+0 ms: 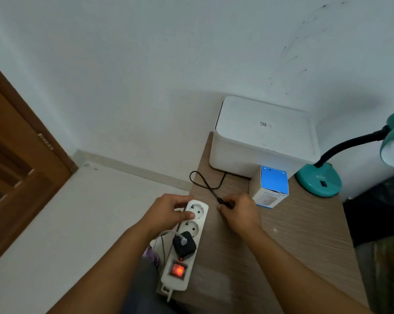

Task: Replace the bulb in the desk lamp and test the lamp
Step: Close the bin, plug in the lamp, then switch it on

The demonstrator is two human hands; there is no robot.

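On the table: largest first, with the likely reason each thing sat where it did.
Table (293,241): it carried everything at arm's reach, so you could work seated or standing close to its left edge.
White box (262,137): it stood at the back against the wall, out of the way; the black cord (206,182) ran from under its front edge.
Desk lamp (320,180): the task's own thing stood at the far right, teal base on the table, gooseneck arching to a shade cut off by the picture edge. You could not tell from here whether a bulb was fitted or lit.
Power strip (187,243): it lay along the table's left edge with its red switch (177,270) glowing, so it was live. A black adapter (184,245) filled the socket nearest the switch; the two farther sockets were free.
Bulb carton (270,186): blue and white, it stood just in front of the white box, between your hands and the lamp.
Left hand (168,214): your fingers curled round the strip's far end, thumb pressed beside the end socket, I judge to steady it against the push of a plug.
Right hand (239,211): your fingertips were pinched together on the lamp plug (225,203) at the cord's end, just beside the strip and not yet in a socket.
Step in hand: plugging in, ahead of the test.
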